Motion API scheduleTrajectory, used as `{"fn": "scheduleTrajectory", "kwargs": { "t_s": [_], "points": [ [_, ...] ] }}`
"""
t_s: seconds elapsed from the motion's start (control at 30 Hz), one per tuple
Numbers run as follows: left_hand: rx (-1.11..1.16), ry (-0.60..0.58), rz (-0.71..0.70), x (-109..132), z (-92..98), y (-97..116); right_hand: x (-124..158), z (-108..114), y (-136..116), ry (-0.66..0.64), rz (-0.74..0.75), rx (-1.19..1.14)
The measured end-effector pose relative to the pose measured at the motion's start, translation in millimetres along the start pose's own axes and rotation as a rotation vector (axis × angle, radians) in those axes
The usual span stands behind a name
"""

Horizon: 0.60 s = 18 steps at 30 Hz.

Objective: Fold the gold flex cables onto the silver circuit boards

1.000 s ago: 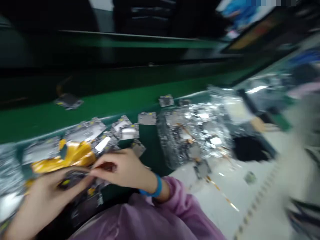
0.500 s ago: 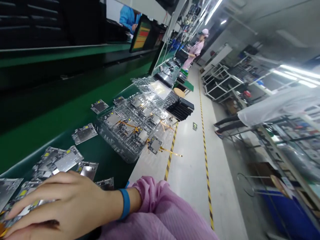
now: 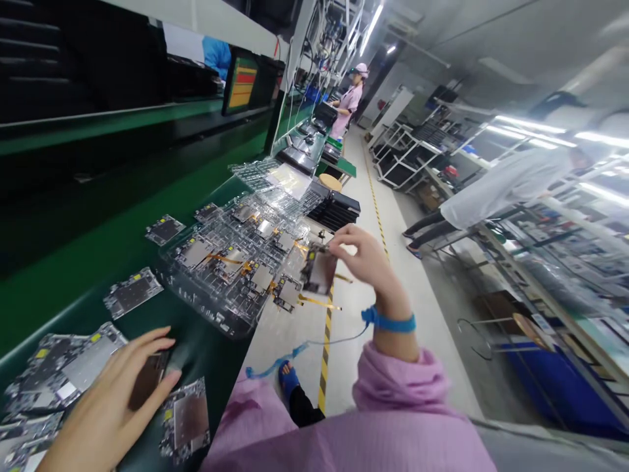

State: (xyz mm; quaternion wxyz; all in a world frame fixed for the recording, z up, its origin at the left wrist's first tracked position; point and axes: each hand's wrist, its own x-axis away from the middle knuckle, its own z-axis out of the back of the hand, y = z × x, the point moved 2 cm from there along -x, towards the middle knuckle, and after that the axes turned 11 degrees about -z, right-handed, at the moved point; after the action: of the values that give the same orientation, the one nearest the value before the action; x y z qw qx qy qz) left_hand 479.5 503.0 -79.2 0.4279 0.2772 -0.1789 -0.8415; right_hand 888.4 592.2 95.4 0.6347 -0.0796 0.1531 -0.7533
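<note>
Presently, the right hand (image 3: 366, 265) is arching from its wrist, fingers pointing toward 10 o'clock, and its grip is pinching 1 circuit board (image 3: 323, 272) by the edge, at the 3 o'clock side of the plastic tray (image 3: 211, 318). At 8 o'clock in view, the left hand (image 3: 111, 400) is curving thumb and fingers around a second board (image 3: 146, 383) over the tabletop (image 3: 196, 347); I cannot tell whether it is grasping it.

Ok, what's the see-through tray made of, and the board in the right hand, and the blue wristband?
The see-through tray looks like glossy plastic: clear, with bright glints. The board in the right hand seems partly metal: its smooth, flat plate has a dull shine. The blue wristband has a matte, bendy look, so perhaps fabric or soft plastic; I can't tell which.
</note>
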Motion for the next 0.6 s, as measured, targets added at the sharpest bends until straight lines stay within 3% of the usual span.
{"fn": "scheduleTrajectory", "kwargs": {
  "t_s": [0.1,0.27,0.43,0.6],
  "points": [
    [-0.031,-0.063,-0.127,-44,-35.9,-19,-54,-13,63,-0.107,-0.310,0.253],
    [-0.150,-0.121,-0.316,-92,-76.8,-43,-103,-79,117,-0.310,-0.465,0.317],
    [-0.222,-0.126,-0.334,-106,-78.9,-47,-121,-115,145,-0.353,-0.493,0.310],
    [-0.315,-0.110,-0.253,-102,-71.0,-49,-127,-139,152,-0.285,-0.436,0.265]
  ]
}}
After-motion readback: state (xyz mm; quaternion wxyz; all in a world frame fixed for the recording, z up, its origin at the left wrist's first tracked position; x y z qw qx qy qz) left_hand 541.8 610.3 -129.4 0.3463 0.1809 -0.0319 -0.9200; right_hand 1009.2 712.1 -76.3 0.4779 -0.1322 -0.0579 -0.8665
